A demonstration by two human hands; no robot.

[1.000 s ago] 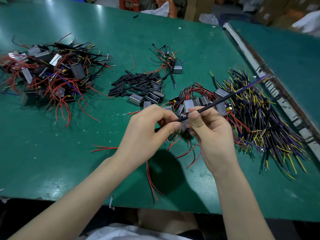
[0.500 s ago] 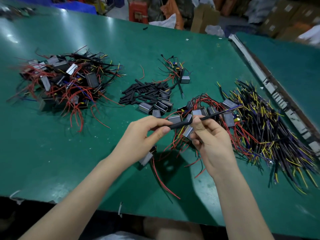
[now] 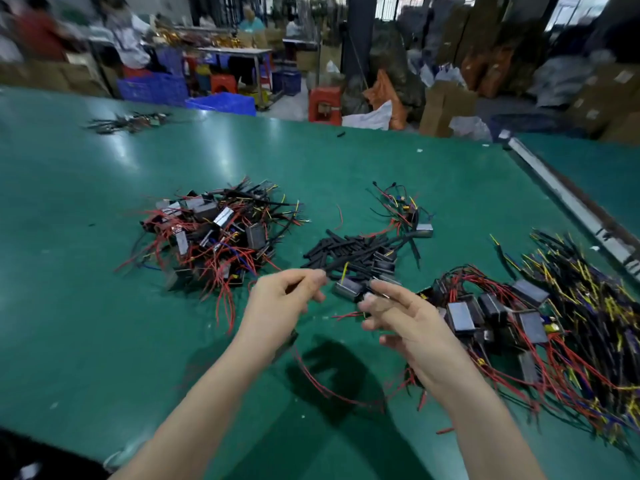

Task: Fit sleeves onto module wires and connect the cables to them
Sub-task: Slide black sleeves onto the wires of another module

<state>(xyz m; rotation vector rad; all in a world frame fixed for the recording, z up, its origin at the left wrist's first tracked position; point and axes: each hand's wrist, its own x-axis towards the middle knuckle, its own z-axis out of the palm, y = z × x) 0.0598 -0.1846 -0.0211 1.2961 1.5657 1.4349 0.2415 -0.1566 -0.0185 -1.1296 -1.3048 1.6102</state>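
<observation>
My left hand (image 3: 282,306) pinches the end of a black sleeved cable (image 3: 367,252) that stretches up and right over the loose black sleeves (image 3: 341,249). A dark module (image 3: 289,341) hangs under that hand's palm, and its red wires (image 3: 311,374) trail onto the green table (image 3: 86,323). To the right, my right hand (image 3: 407,320) hovers with fingers spread and nothing plainly held. Bare modules with red wires (image 3: 485,306) lie just right of it. Beyond them sits the heap of black, yellow and purple cables (image 3: 588,306).
A heap of modules with cables attached (image 3: 214,237) lies at the left. A small cluster of wires with one module (image 3: 408,213) sits behind the sleeves. A metal strip (image 3: 568,202) marks the table's right edge. Far back are crates, stools, boxes and people.
My right hand has let go of the black cable and spread its fingers. My left hand has carried the cable left and forward. My head has tipped up, showing the room.
</observation>
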